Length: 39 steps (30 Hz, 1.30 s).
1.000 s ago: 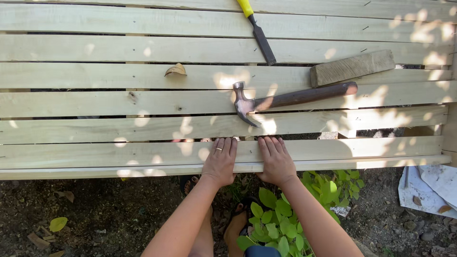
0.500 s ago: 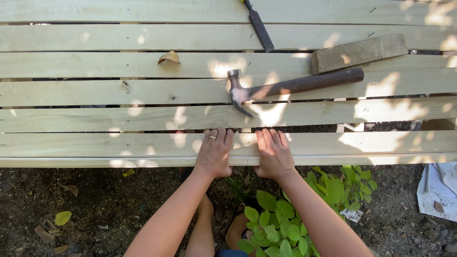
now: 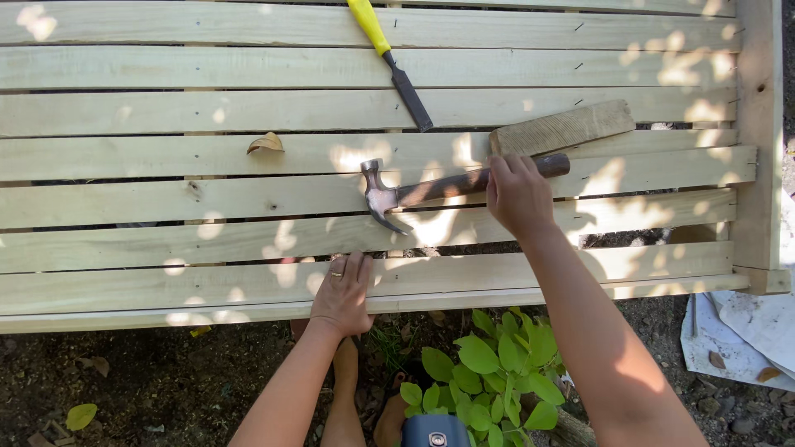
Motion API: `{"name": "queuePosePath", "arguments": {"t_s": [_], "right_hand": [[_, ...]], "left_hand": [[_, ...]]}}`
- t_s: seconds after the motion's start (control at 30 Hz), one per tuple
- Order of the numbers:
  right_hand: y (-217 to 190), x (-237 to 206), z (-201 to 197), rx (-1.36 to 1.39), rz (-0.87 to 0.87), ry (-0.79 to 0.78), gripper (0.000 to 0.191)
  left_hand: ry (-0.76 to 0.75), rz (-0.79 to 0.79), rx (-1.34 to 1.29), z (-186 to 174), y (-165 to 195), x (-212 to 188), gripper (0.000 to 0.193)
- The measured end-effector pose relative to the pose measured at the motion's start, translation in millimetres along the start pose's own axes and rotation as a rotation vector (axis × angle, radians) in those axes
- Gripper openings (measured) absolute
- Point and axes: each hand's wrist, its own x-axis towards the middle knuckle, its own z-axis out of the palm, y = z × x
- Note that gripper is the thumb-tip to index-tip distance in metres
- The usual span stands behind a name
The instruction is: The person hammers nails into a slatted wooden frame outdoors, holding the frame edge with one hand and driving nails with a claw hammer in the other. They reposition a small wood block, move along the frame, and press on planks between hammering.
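Right hand (image 3: pixel 517 192) now on hammer (image 3: pixel 451 186), left hand (image 3: pixel 344 294) flat

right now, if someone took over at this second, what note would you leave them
Right hand: grip closed around the handle of the claw hammer, which lies on the slats.
Left hand: flat on the nearest slat, holding nothing.
Yellow-handled chisel and a short wood block lie further up the wooden slat panel.
Done: slats laid in rows, small nail marks visible.
Left: hammer not yet lifted.
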Motion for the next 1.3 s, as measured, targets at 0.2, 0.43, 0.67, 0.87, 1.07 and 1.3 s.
{"name": "queuePosePath", "arguments": {"t_s": [0.2,0.43,0.67,0.87,1.07,1.3], "right_hand": [[55.9,71.1,32.8,-0.302,-0.061,-0.107,0.052],[73.7,88.1,9.0,-0.215,0.039,-0.485,0.055],[-38.2,66.9,-89.9,-0.007,-0.153,0.087,0.024],[-177.4,44.3,-174.2,0.543,-0.284,0.110,0.038],[-186.0,76.4,-165.4,0.890,-0.223,-0.140,0.064],[-94.5,49.7,-49.7,0.370,-0.075,-0.286,0.077]], "left_hand": [[0.350,0.220,-0.268,-6.7,14.0,21.2,0.079],[0.647,-0.139,-0.561,-31.7,26.4,128.2,0.043],[0.617,-0.074,-0.814,-86.8,6.6,110.0,0.060],[0.401,0.280,-1.368,-136.6,4.6,70.4,0.075],[0.477,-0.152,-0.774,-162.4,-26.3,16.6,0.033],[0.330,-0.222,-0.789,-146.4,-44.7,-21.9,0.033]]}}
